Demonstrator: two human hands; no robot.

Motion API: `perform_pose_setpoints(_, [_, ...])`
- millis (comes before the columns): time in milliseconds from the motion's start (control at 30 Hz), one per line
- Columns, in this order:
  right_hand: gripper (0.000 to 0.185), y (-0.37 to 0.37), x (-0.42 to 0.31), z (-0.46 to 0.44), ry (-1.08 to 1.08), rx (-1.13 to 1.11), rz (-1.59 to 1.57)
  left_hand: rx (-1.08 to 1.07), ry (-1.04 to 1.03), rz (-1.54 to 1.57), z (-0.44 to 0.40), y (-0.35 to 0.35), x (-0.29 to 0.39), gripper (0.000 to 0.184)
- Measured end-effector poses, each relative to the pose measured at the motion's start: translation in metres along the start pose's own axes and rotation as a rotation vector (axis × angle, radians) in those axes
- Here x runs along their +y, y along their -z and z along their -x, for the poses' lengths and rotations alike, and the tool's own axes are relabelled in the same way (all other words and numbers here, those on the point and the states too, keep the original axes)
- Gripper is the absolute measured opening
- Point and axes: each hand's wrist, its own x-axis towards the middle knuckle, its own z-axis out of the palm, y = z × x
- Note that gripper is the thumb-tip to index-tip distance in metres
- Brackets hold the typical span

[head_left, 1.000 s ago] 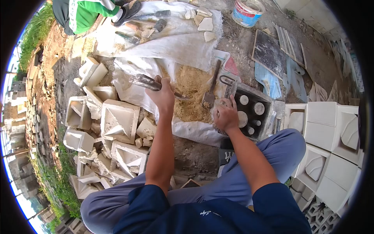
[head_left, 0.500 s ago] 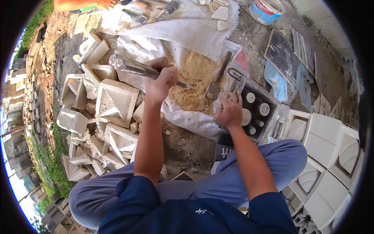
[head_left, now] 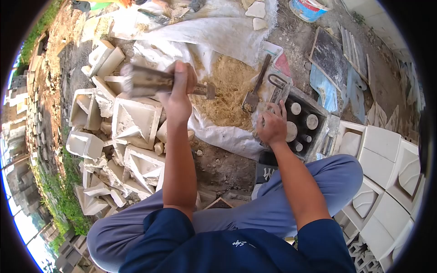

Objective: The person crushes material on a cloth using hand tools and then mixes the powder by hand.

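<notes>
My left hand (head_left: 177,93) is closed around the handle of a dark tool (head_left: 152,83), blurred by motion, with a thick greyish end at the left and a small flat blade end at the right. The blade end is over the pile of tan sand (head_left: 234,75). My right hand (head_left: 272,126) is closed on the left wall of a dark metal mould box (head_left: 325,120), fingers bent over the rim. Several round pale-topped posts (head_left: 312,121) stand inside the box. A second metal tool with a flat head (head_left: 250,101) lies on the sand beside my right hand.
Broken white blocks (head_left: 136,120) are heaped at the left. White moulded blocks (head_left: 380,150) are stacked at the right. White sacking (head_left: 200,29) covers the ground ahead, with a blue-and-red bucket (head_left: 309,10) beyond. Another person's hand (head_left: 123,2) shows at the top left.
The tool in my left hand has swung up and turned, so its flat blade end now shows and its thick end sits slightly lower. My right hand has stayed on the box wall.
</notes>
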Motion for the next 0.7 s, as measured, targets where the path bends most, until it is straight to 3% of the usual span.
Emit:
perform_pose_setpoints(67, [0.024, 0.0, 0.0, 0.0, 0.002, 0.008, 0.008, 0.17, 0.229, -0.219, -0.001, 0.004, -0.053, 0.042])
perform_pose_setpoints(100, [0.025, -0.002, 0.0, 0.0, -0.001, 0.01, 0.012, 0.281, 0.242, -0.086, -0.007, -0.005, -0.051, 0.041])
perform_pose_setpoints(267, [0.024, -0.004, 0.004, 0.001, 0.028, 0.069, 0.018, 0.21, 0.031, 0.117, -0.002, 0.006, -0.005, 0.042])
perform_pose_setpoints(367, [0.024, -0.004, -0.002, 0.001, 0.011, 0.051, 0.018, 0.238, 0.064, 0.094, 0.011, 0.004, -0.002, 0.043])
perform_pose_setpoints(433, [0.023, -0.002, -0.001, 0.0, 0.009, 0.038, 0.032, 0.326, 0.152, -0.067, 0.025, 0.009, -0.057, 0.039])
perform_pose_setpoints(533, [0.023, -0.002, 0.0, 0.0, -0.004, 0.018, 0.033, 0.325, 0.2, -0.048, 0.012, 0.001, -0.029, 0.037])
perform_pose_setpoints(700, [0.021, -0.005, 0.0, 0.001, 0.017, 0.069, -0.014, 0.248, -0.036, 0.1, 0.006, -0.009, 0.012, 0.039])
